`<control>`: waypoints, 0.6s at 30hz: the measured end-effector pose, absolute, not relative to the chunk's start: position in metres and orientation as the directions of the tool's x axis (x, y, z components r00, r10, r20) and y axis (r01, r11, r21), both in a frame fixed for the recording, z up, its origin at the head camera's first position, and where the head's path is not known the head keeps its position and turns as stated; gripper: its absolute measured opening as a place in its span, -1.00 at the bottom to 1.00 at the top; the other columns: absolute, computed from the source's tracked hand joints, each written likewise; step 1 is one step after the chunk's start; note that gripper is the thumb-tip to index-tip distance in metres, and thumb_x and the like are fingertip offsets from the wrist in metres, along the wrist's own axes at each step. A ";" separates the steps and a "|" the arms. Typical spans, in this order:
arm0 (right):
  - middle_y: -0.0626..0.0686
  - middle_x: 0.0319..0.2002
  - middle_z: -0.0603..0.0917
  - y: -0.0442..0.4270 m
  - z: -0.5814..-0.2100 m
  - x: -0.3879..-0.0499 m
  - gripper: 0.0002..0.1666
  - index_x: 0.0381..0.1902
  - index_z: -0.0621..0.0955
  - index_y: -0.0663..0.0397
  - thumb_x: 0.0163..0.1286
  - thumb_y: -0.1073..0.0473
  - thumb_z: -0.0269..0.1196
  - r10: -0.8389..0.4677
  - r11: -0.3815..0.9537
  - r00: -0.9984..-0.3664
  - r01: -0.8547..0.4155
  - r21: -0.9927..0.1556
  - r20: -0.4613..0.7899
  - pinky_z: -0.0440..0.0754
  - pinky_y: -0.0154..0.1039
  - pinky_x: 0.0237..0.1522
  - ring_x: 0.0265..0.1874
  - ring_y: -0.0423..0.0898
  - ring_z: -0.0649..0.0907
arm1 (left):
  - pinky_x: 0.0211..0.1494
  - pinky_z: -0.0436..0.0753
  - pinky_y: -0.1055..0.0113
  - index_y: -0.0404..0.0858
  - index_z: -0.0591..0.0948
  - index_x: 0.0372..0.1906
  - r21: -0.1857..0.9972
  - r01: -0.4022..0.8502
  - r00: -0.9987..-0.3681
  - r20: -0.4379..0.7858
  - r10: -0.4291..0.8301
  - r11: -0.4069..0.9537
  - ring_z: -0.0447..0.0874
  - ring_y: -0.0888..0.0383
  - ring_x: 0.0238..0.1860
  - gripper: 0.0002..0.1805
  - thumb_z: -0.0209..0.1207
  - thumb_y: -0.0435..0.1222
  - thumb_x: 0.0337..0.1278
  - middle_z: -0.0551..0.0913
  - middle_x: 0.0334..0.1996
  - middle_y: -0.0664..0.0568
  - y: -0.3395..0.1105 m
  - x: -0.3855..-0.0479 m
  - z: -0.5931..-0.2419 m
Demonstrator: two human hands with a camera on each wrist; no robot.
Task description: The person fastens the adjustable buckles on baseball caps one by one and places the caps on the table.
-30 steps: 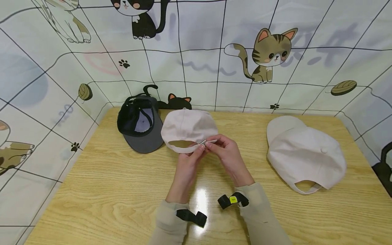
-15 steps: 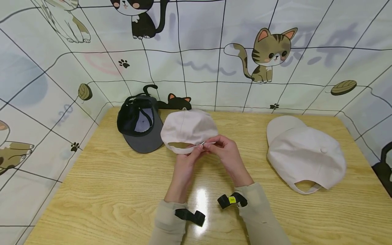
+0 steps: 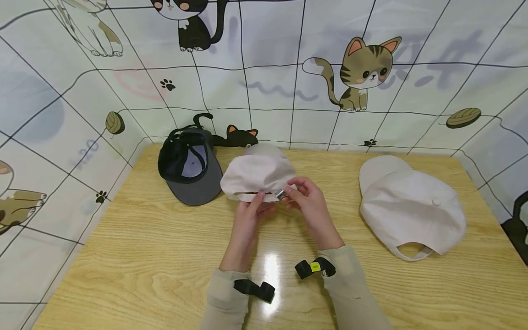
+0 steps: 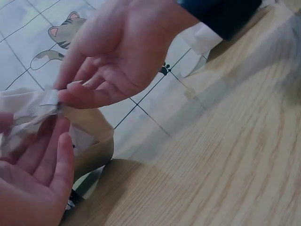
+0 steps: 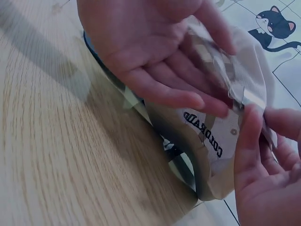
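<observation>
A pale baseball cap (image 3: 260, 170) is held up near the back of the table, its rear strap toward me. My left hand (image 3: 246, 220) grips this strap, thumb above and fingers beneath. In the left wrist view those fingers of the left hand (image 4: 35, 181) extend under the band. My right hand (image 3: 312, 208) pinches the strap end beside a small metal buckle (image 3: 281, 194). The right wrist view shows the buckle (image 5: 239, 104) close to the right thumb, and dark lettering inside the cap (image 5: 221, 129). Fingers partly cover the strap.
A dark grey cap (image 3: 206, 183) lies upturned just left of the held cap. Another pale cap (image 3: 412, 206) rests at the right of the wooden table (image 3: 144, 266). A cat-patterned cloth (image 3: 272, 87) hangs behind and at the sides.
The cap has tilted, so its rear opening looks narrower and its brim shows behind. My left thumb has moved left along the strap; my right hand has risen slightly and the buckle is more visible.
</observation>
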State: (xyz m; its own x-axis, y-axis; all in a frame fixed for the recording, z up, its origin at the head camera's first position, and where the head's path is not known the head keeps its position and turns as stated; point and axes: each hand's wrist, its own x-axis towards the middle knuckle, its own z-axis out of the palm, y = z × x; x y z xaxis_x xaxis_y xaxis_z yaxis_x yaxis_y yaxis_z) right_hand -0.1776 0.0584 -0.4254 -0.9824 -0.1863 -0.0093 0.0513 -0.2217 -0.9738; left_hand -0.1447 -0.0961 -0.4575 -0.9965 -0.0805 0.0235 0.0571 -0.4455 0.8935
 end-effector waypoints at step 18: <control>0.01 -0.36 0.51 0.069 -0.415 -0.178 -0.74 -0.10 0.43 0.21 0.27 0.24 0.15 -0.035 -0.433 -0.986 0.164 -0.886 -0.165 0.49 -0.37 -0.48 -0.52 -0.14 0.52 | -0.11 0.53 0.21 -0.25 0.30 0.03 0.754 -0.117 -0.985 -0.169 -0.020 -0.646 0.57 0.05 -0.28 -0.65 0.02 -0.20 0.22 0.55 -0.27 -0.06 -0.103 -0.134 -0.435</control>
State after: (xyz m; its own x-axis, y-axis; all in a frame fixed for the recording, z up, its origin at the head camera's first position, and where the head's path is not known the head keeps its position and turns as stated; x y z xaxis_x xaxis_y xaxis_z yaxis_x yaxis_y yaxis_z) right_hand -0.1776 0.0687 -0.4153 -0.9856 -0.0351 -0.1654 0.1642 -0.4328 -0.8864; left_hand -0.1339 -0.1033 -0.4350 -0.9854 -0.0196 -0.1690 -0.1165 -0.6462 0.7542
